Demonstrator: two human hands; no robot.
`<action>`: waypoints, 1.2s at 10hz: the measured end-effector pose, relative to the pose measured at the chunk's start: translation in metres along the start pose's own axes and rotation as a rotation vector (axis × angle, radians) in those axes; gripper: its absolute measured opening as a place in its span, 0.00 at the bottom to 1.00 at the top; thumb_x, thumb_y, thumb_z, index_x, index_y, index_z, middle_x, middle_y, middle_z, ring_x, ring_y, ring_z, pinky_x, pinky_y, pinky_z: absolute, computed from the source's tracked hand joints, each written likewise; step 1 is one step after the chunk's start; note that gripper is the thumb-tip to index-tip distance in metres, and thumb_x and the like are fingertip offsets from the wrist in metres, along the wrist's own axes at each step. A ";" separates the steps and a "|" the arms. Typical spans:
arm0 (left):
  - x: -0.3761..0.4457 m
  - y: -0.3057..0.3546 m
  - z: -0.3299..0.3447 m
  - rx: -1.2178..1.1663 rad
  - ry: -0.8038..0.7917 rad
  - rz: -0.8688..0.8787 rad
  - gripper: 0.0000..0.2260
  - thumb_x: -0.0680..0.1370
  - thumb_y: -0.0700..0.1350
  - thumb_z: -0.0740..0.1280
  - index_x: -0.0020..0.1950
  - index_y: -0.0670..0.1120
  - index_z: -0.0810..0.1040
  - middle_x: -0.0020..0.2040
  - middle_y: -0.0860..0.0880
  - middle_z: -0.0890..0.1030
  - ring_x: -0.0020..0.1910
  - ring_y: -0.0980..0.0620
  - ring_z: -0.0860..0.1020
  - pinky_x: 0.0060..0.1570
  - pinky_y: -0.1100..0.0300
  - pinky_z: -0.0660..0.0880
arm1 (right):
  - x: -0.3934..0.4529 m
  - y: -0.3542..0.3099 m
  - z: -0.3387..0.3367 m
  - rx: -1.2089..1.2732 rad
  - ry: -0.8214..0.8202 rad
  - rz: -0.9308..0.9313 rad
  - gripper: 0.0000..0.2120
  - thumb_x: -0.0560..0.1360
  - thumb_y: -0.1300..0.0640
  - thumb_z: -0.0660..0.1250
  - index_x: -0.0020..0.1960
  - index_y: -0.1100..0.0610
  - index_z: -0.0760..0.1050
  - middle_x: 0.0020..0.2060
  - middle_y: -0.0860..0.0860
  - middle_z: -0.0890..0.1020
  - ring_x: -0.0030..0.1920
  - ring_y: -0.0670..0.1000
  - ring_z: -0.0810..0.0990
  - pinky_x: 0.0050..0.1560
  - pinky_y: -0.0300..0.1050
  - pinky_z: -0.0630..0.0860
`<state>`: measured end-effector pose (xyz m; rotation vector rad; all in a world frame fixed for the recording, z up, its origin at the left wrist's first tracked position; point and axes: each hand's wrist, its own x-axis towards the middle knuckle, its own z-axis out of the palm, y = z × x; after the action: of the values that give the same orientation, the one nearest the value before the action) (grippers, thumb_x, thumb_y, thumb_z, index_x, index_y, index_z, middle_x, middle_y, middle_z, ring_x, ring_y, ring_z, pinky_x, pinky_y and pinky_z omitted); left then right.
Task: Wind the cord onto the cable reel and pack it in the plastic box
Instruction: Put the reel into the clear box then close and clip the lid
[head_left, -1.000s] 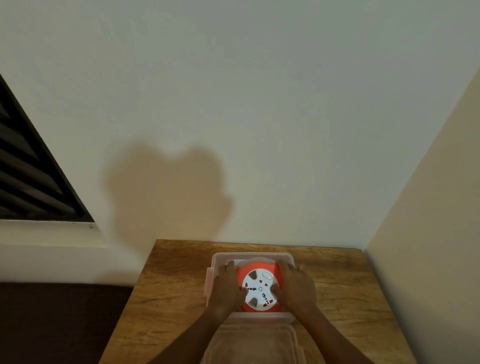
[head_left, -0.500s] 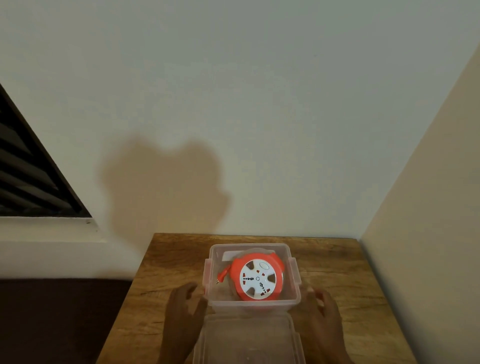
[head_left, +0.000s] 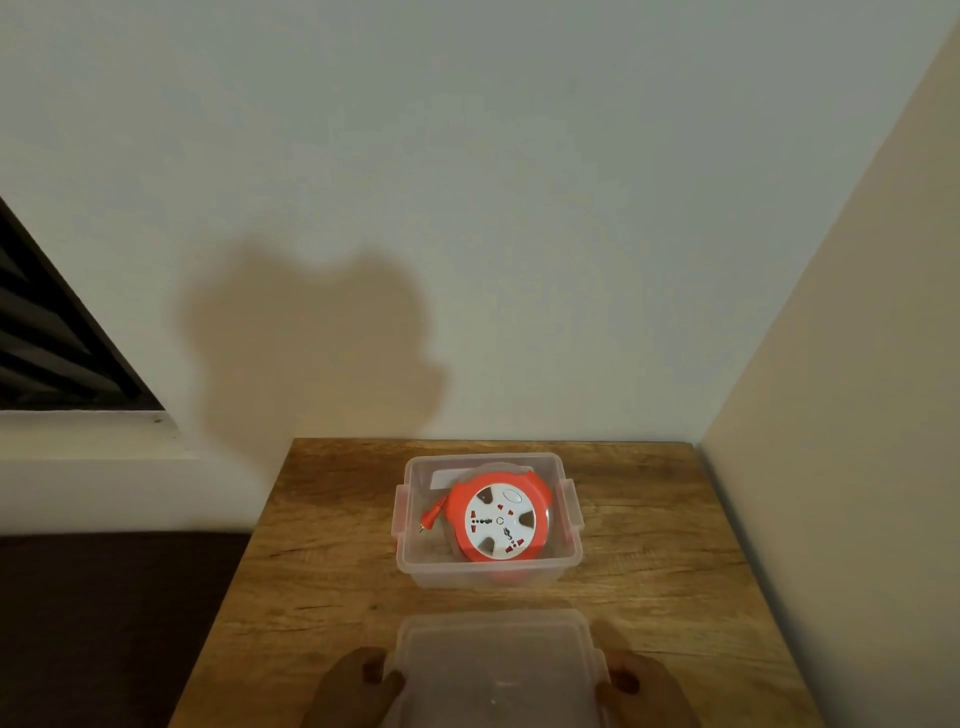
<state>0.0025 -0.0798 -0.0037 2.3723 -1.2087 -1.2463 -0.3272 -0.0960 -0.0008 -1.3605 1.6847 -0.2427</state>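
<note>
The orange and white cable reel (head_left: 498, 517) lies inside the clear plastic box (head_left: 415, 564) on the wooden table (head_left: 322, 561). Its orange plug (head_left: 430, 515) rests in the box to the left of the reel. The clear lid (head_left: 496, 670) lies flat on the table in front of the box, at the bottom edge of the view. My left hand (head_left: 358, 688) grips the lid's left side and my right hand (head_left: 641, 686) grips its right side. Both hands are partly cut off by the frame.
The table sits in a corner, with a white wall behind and a beige wall (head_left: 841, 415) close on the right. A dark louvred window (head_left: 47, 348) is at the far left. Dark floor (head_left: 104, 623) lies left of the table.
Both hands let go of the reel in the box, drew back toward me and took hold of the lid's two sides.
</note>
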 end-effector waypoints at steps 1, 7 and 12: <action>-0.032 -0.001 -0.022 -0.010 -0.011 0.081 0.13 0.82 0.53 0.66 0.65 0.53 0.76 0.59 0.55 0.77 0.56 0.60 0.74 0.52 0.71 0.67 | -0.025 -0.010 -0.020 0.009 -0.087 0.015 0.20 0.74 0.58 0.69 0.36 0.31 0.81 0.40 0.43 0.85 0.39 0.35 0.81 0.47 0.34 0.77; -0.051 0.115 -0.093 -1.310 0.201 0.240 0.08 0.83 0.43 0.64 0.49 0.41 0.79 0.48 0.42 0.83 0.49 0.46 0.82 0.54 0.50 0.78 | -0.006 -0.148 -0.074 0.970 0.277 -0.334 0.15 0.81 0.47 0.60 0.57 0.54 0.81 0.52 0.52 0.85 0.53 0.53 0.84 0.53 0.53 0.80; 0.027 0.104 -0.046 -0.714 0.397 0.151 0.15 0.71 0.29 0.71 0.54 0.43 0.77 0.54 0.42 0.81 0.51 0.41 0.81 0.37 0.55 0.81 | 0.086 -0.107 -0.021 0.303 0.271 -0.301 0.26 0.70 0.61 0.74 0.64 0.46 0.72 0.63 0.50 0.77 0.57 0.52 0.78 0.49 0.47 0.82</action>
<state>-0.0138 -0.1755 0.0617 1.8317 -0.6519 -0.8920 -0.2680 -0.2169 0.0349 -1.3888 1.5717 -0.8533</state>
